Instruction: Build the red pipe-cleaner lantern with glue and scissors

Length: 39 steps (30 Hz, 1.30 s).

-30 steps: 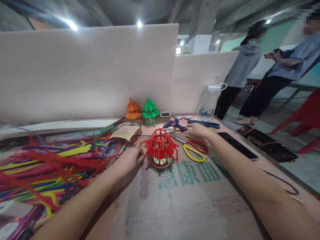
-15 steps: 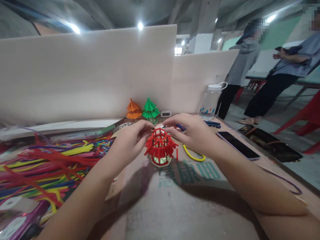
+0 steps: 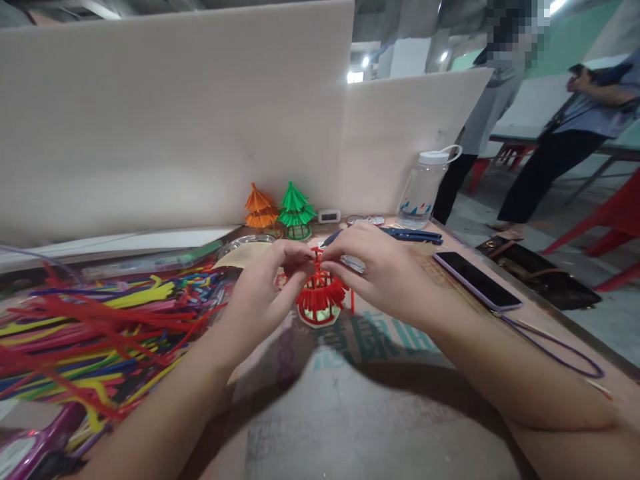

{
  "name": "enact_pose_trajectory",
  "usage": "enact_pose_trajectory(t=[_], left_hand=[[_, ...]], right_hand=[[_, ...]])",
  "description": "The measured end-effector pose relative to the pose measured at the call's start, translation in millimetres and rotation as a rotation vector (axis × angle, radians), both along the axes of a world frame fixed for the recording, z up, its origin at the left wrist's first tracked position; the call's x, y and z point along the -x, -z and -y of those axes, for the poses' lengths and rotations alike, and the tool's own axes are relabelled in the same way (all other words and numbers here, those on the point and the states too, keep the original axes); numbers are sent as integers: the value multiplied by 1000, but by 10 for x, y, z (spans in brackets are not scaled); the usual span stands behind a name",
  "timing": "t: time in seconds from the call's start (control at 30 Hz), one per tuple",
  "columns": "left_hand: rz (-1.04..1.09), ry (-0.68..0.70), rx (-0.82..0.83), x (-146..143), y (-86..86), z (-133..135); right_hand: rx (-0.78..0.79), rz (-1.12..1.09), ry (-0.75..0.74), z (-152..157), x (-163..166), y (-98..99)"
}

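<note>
**Left hand [image 3: 270, 283] and right hand [image 3: 375, 267] at the top of a small round red tower model with a fringed roof [image 3: 320, 297]**

Red model upright on the flat grey-brown sheet with green printed characters [image 3: 330, 413], between the two hands. Left fingers curled, thumb and index tips nearly together at its upper ring; right fingers bent, thumb and index slightly apart just opposite. Tips crowd the red posts; can't tell if either pinches a piece or only touches. Coming in from both sides probably lets one hand steady while the other does fine work.

Behind model, slightly left: fringed orange tower model [image 3: 260, 207] and fringed green tower model [image 3: 297, 208], side by side against the white panel [image 3: 200, 133], likely parked out of reach of elbows. Left of model: heap of multicoloured fuzzy strips [image 3: 100, 310], presumably kept handy as stock. Right of model: black-screened phone in a lilac case [image 3: 477, 280]; behind it, right: clear plastic white-lidded bottle [image 3: 417, 200], seemingly set aside from the work area.
</note>
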State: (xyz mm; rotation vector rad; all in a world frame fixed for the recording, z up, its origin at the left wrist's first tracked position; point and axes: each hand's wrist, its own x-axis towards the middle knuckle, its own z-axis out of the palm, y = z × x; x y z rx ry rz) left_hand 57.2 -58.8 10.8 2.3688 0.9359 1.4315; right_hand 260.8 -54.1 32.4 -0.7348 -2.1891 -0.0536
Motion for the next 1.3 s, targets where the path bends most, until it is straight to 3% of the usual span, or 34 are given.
enact_pose_trajectory(t=[0.63,0.77,0.9,1.0,1.3], left_hand=[[-207,-98,-135,78,-102,-37],[-322,-118,-68,155,-86,-121],[-407,-53,95,229,10,-268],[-388,-18,139,239,45,-316],[-239,-49,-55,142,-50,-194]], right_hand=[[-29,33,30,-41,-3,68],[-19,-13,30,-78,-20,82],[-93,64,101,-133,-36,95],[-179,135,154,-162,-22,122],[-285,187,87,-141,54,156]])
